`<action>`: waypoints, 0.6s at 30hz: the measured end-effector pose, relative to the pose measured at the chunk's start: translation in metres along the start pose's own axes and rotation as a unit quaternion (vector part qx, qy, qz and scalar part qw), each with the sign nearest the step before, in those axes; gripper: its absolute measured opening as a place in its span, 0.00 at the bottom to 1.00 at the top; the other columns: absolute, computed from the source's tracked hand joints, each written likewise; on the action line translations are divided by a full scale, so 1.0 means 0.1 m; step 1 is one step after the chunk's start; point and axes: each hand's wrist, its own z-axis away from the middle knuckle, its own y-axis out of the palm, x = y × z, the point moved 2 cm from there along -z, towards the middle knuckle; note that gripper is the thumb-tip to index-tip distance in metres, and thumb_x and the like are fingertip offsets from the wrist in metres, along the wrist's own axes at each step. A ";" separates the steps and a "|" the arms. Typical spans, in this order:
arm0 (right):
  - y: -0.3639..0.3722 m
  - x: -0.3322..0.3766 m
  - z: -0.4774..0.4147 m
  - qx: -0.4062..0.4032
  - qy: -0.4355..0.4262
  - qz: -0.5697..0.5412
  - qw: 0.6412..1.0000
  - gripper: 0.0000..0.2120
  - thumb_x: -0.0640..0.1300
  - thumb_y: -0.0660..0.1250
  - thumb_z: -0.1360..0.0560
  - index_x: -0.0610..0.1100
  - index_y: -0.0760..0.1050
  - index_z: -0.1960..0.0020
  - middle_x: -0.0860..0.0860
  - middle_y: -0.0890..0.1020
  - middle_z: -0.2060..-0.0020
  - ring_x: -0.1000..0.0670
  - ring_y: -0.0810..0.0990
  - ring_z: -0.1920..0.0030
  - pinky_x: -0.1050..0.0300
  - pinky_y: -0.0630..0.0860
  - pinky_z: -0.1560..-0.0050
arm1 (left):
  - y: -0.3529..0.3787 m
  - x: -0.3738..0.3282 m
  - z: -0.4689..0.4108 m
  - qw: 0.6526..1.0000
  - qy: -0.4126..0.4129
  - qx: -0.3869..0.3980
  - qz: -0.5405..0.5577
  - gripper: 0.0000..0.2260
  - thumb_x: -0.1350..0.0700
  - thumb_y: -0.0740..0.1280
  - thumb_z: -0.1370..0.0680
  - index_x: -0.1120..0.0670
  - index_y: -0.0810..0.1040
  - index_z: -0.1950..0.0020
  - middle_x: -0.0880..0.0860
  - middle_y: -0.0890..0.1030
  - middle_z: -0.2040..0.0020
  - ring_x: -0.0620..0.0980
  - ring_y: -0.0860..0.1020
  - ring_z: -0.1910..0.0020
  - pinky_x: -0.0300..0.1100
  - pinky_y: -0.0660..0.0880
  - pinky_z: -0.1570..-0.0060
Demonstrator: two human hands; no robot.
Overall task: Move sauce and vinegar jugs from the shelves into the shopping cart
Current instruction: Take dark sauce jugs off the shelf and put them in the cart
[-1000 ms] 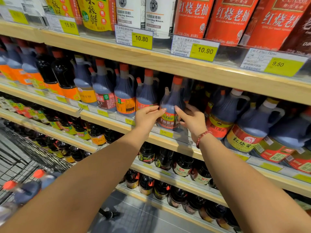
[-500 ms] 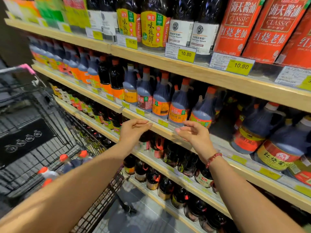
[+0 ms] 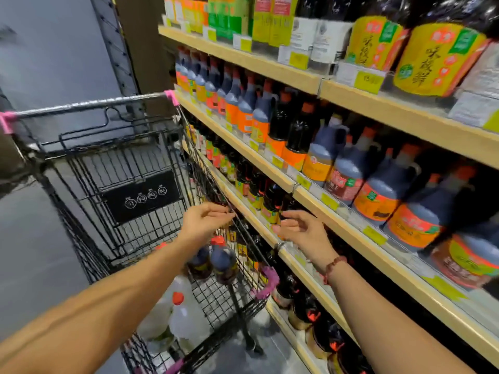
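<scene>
Both arms are stretched forward and slightly down, side by side with a gap between them, and the forearms fill the lower part of the view. The left hand (image 3: 206,221) is over the right side of the shopping cart (image 3: 89,105), palm turned down, the fingers loosely bent and the thumb close to the fingertips; it holds nothing. Its fingertips are just beside the top wire of the cart's side, but I cannot tell if they touch it. The right hand (image 3: 303,232) is in front of the shelves (image 3: 270,160), near the edge of a lower shelf, with the palm down and the fingers relaxed and a little spread; it also holds nothing. A bead bracelet (image 3: 334,266) is on the right wrist. Inside the cart, near its right wall, two dark jugs (image 3: 224,263) with red caps stand close together, partly hidden under the left forearm. Nearer to the person, pale jugs (image 3: 186,317) with a red cap are in the same basket. On the middle shelf to the right, a long row of dark sauce jugs (image 3: 378,195) with orange and red labels stands behind yellow price tags (image 3: 374,234). Smaller dark bottles (image 3: 270,203) are on the shelf below, just behind the right hand's fingertips. The picture is somewhat blurred.
</scene>
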 end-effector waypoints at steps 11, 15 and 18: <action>1.24 -0.65 -0.61 0.085 0.130 -0.011 0.988 0.18 0.29 0.72 0.32 0.32 0.73 0.44 0.35 0.78 0.52 0.39 0.79 0.52 0.64 0.79 0.55 | -0.55 1.01 -0.30 0.995 -0.083 -0.056 -0.025 0.10 0.61 0.76 0.32 0.60 0.81 0.51 0.53 0.83 0.56 0.48 0.81 0.56 0.34 0.78 0.57; 1.39 -0.98 -0.75 0.098 0.169 -0.001 0.981 0.11 0.27 0.68 0.30 0.35 0.74 0.49 0.32 0.76 0.55 0.27 0.74 0.44 0.52 0.77 0.44 | -0.48 1.38 -0.36 0.990 -0.122 -0.062 -0.023 0.12 0.61 0.76 0.31 0.58 0.80 0.49 0.49 0.81 0.57 0.45 0.79 0.56 0.30 0.77 0.56; 1.50 -1.20 -0.83 0.104 0.175 0.058 0.977 0.19 0.30 0.72 0.31 0.31 0.72 0.42 0.31 0.78 0.49 0.36 0.78 0.45 0.57 0.76 0.45 | -0.42 1.65 -0.45 0.985 -0.160 -0.061 -0.032 0.13 0.59 0.77 0.32 0.53 0.79 0.51 0.48 0.81 0.54 0.48 0.79 0.52 0.42 0.76 0.46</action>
